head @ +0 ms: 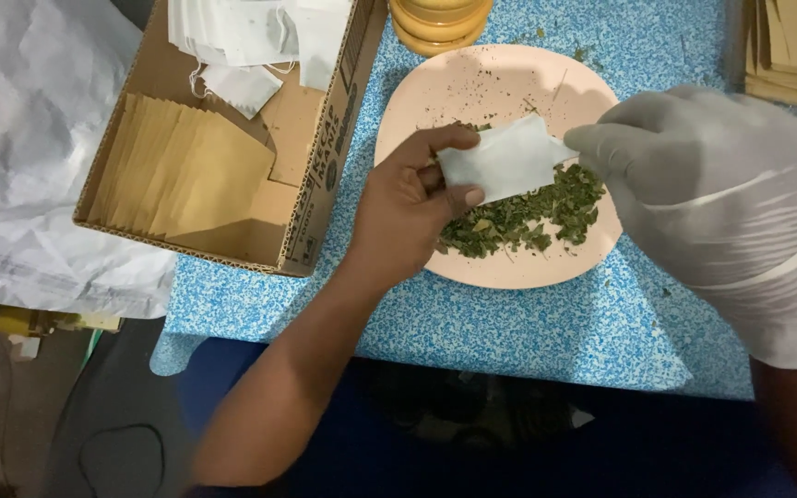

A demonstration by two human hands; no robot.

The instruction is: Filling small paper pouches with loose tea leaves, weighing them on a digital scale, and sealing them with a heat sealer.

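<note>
1. Head view, the hands: the bare left hand [408, 207] pinches a small white paper bag [506, 163] between thumb and fingers, gripping the bag's left edge.
2. The gloved right hand [717, 184] comes in from 3 o'clock; its fingers are pressed together on the bag's right corner, so both hands hold the 1 bag between them.
3. The bag hangs just above a pale pink plate [472, 88], over the plate's middle.
4. A heap of dried green leaves [532, 217] lies on the plate toward 5 o'clock, right under the bag; loose crumbs speckle the bare upper part of the plate.
5. The plate sits on a blue speckled desk [546, 323].
6. At 9 o'clock from the plate stands an open cardboard box [311, 198] holding a stack of tan envelopes [186, 171] and, at its far end, a pile of white bags [251, 32] with strings.
7. At 12 o'clock, just beyond the plate's rim, is the bottom of a yellow jar [440, 23]; at 2 o'clock, by the frame corner, lies another stack of tan paper [795, 46].
8. Crumpled white paper [20, 138] lies left of the box.
9. Judgement: the step in hand looks like opening the bag's mouth over the leaves. Filling it would call for the left pinch to keep the mouth apart while the gloved fingers let go and gather a small pinch of leaves, close above the plate so spills land on it.
</note>
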